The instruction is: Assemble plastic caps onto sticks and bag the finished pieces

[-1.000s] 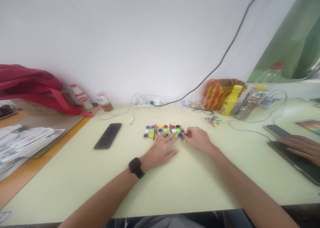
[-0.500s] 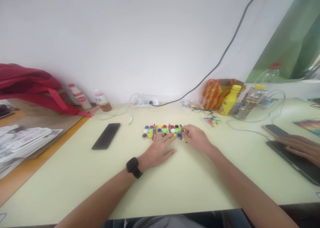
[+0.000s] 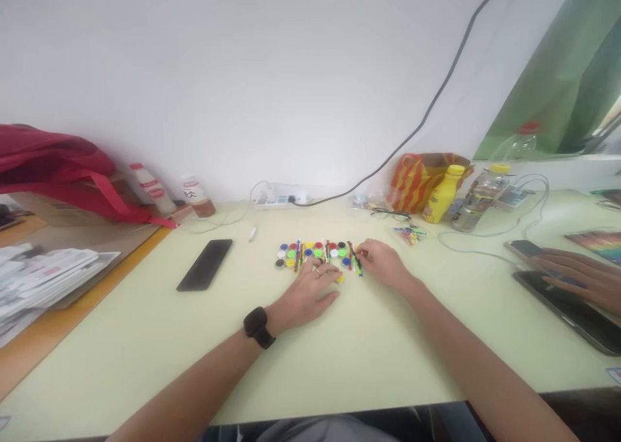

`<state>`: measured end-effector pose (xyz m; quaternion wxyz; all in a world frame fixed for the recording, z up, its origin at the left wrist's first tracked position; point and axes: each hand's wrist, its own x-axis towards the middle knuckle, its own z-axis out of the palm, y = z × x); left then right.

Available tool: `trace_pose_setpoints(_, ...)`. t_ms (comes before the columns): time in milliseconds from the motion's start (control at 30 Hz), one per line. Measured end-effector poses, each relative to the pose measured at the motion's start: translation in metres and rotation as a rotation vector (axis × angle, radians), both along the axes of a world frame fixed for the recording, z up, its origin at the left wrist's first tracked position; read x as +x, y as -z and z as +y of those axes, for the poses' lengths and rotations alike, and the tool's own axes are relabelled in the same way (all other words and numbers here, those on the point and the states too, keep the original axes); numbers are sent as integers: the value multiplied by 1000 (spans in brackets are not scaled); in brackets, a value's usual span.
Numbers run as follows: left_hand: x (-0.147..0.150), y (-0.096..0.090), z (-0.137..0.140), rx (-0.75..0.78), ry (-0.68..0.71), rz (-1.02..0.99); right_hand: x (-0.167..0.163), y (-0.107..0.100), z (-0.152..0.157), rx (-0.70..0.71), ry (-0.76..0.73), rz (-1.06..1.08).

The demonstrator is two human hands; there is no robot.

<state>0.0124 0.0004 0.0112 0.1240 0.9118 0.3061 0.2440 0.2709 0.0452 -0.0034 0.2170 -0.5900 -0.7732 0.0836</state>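
Several small round coloured caps [image 3: 290, 263] lie in rows on the pale table, with bundles of thin coloured strips [image 3: 298, 258] standing between the groups. My left hand [image 3: 310, 290], with a ring and a black watch, rests flat over the near middle of the rows, fingers spread. Its fingertips touch a yellow cap [image 3: 340, 278] that sits nearer to me than the rest. At the right end, my right hand [image 3: 385, 266] is closed in a pinch beside more strips [image 3: 358, 264], one of them dark and green. What lies between its fingertips is hidden.
A black phone [image 3: 205, 265] lies to the left, near a white pen-like object [image 3: 252, 234]. A packet of coloured strips [image 3: 411, 233], glasses [image 3: 391, 214] and a yellow bottle [image 3: 444, 195] are at the back right. Another person's hand [image 3: 577, 275] rests over phones at far right.
The yellow cap by my left fingertips has slid towards me, out of its row. My right hand has shifted slightly right, uncovering more of the strips at that end.
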Motion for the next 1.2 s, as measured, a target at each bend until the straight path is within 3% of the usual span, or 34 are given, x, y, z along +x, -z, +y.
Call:
trace_pose_setpoints(400, 1, 7, 7, -47, 29, -76, 1, 6, 3, 80, -82, -77)
trace_pose_setpoints(833, 0, 7, 10, -214, -48, -377, 7, -8, 0, 356, -49, -341)
trace_pose_setpoints(967, 0, 12, 16, -300, -113, -548, 15, -14, -2, 295, -31, -151)
trace_pose_setpoints(1200, 0, 14, 19, -466, -148, -722, -4, -29, -16, 40, -153, 534)
